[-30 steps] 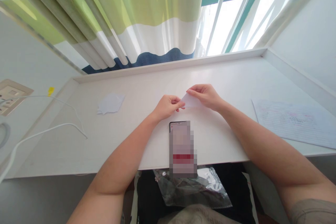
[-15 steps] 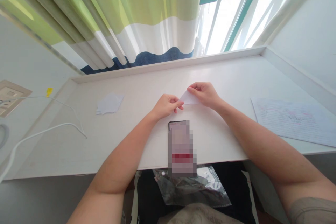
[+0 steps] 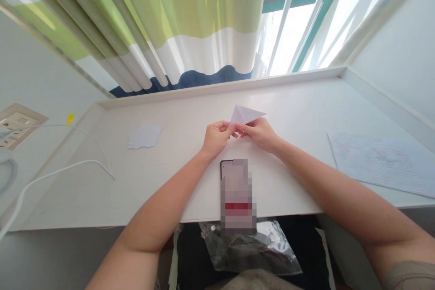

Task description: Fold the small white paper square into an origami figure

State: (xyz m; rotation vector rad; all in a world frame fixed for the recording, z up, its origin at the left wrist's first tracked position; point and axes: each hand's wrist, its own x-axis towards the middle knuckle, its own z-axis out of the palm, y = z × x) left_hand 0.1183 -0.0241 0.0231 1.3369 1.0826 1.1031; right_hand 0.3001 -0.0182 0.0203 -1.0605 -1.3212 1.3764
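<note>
Between both hands is a folded sheet of white paper (image 3: 245, 114), its triangular flaps pointing up and to the right, held a little above the desk. My left hand (image 3: 217, 136) pinches its lower left corner between thumb and fingers. Close beside it, my right hand (image 3: 260, 133) grips the lower edge, thumb in front and fingers behind. The fingertips of the two hands almost meet. Nearer me lies a phone (image 3: 237, 197) with a blurred screen, its lower end reaching past the desk's front edge.
A small stack of white paper pieces (image 3: 145, 136) lies on the left of the white desk (image 3: 173, 172). Lined written sheets (image 3: 380, 158) rest at the right. White cables (image 3: 73, 163) run from a wall socket (image 3: 18, 126). A clear plastic bag (image 3: 258, 253) lies below the desk edge.
The paper has been turned, so its point now stands above the fingers. My right hand has come down and closer to my left. The camera view has shifted slightly.
</note>
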